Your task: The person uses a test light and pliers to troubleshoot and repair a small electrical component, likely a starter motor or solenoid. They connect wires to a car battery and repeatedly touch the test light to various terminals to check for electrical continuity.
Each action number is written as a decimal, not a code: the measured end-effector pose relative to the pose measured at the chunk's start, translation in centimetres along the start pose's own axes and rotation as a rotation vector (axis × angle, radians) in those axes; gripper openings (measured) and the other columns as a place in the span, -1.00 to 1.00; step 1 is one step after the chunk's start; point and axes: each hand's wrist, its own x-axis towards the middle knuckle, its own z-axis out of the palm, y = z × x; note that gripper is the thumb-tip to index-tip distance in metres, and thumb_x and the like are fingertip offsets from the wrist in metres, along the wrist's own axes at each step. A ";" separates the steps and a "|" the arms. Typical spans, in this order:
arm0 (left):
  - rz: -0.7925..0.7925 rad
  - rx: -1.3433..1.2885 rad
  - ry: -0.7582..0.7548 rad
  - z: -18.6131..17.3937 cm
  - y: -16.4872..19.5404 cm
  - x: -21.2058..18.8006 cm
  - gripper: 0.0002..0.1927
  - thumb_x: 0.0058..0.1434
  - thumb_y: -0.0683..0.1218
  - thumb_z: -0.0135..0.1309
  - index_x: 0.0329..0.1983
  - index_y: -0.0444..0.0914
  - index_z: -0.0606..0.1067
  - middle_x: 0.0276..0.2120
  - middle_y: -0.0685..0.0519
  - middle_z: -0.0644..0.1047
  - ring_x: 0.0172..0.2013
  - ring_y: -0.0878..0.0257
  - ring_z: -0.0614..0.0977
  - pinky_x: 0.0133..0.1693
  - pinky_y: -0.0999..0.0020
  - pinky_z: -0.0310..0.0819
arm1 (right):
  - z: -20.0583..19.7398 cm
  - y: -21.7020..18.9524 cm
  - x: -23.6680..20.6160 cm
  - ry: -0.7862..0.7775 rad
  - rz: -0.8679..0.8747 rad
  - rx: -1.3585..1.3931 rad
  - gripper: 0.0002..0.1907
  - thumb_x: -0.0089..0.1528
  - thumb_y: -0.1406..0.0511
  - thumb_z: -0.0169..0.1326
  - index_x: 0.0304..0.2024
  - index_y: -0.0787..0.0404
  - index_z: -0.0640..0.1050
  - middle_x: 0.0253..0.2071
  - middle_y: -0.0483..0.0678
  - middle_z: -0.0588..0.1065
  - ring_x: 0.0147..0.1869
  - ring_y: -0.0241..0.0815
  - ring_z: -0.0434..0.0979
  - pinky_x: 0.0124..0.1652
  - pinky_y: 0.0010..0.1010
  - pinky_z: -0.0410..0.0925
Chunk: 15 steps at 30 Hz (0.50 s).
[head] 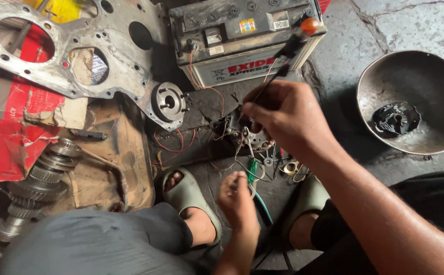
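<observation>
My right hand [287, 117] grips a thin black soldering tool [287, 53] with an orange end, its tip down at a small dark electrical part [234, 130] with red and black wires on the floor. My left hand [238, 196], lower down between my knees, pinches a thin wire near a green-handled tool [253, 169]. Both hands hover over the part, the right hand partly hiding it.
A car battery [242, 38] stands behind the part. A metal engine plate [79, 56] lies at the upper left, a gear shaft [33, 186] at the left, and a metal bowl [410, 99] with a black piece at the right. My sandalled feet flank the work.
</observation>
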 end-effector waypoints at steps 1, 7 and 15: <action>0.045 -0.011 0.036 -0.5 0.9 0.4 -0.83 0.18 -0.13 0.20 -0.18 -0.27 0.59 -0.33 0.19 0.65 -0.32 0.45 0.63 -0.23 0.51 0.51 | -0.3 0.0 0.0 0.031 -0.026 0.008 -0.84 0.23 0.35 0.19 -0.19 0.33 0.64 -0.36 -0.03 0.65 -0.43 -0.32 0.56 -0.43 -0.46 0.43; 0.435 0.744 -0.182 -2.2 11.5 4.3 -0.80 0.14 -0.07 0.22 -0.20 -0.25 0.60 -0.39 0.01 0.67 -0.37 0.21 0.70 -0.27 0.34 0.53 | -0.3 1.9 0.3 0.113 -0.129 0.031 -0.88 0.19 0.38 0.23 -0.26 0.34 0.65 -0.36 -0.07 0.67 -0.35 -0.37 0.65 -0.31 -0.53 0.50; 0.495 1.104 -0.426 0.8 19.6 5.6 -0.74 0.17 0.07 0.22 -0.22 -0.19 0.66 -0.30 -0.08 0.68 -0.21 -0.03 0.71 -0.18 0.14 0.55 | 2.0 4.2 0.2 0.164 -0.177 -0.049 -0.87 0.17 0.36 0.29 -0.26 0.31 0.66 -0.37 -0.08 0.67 -0.30 -0.40 0.65 -0.30 -0.54 0.47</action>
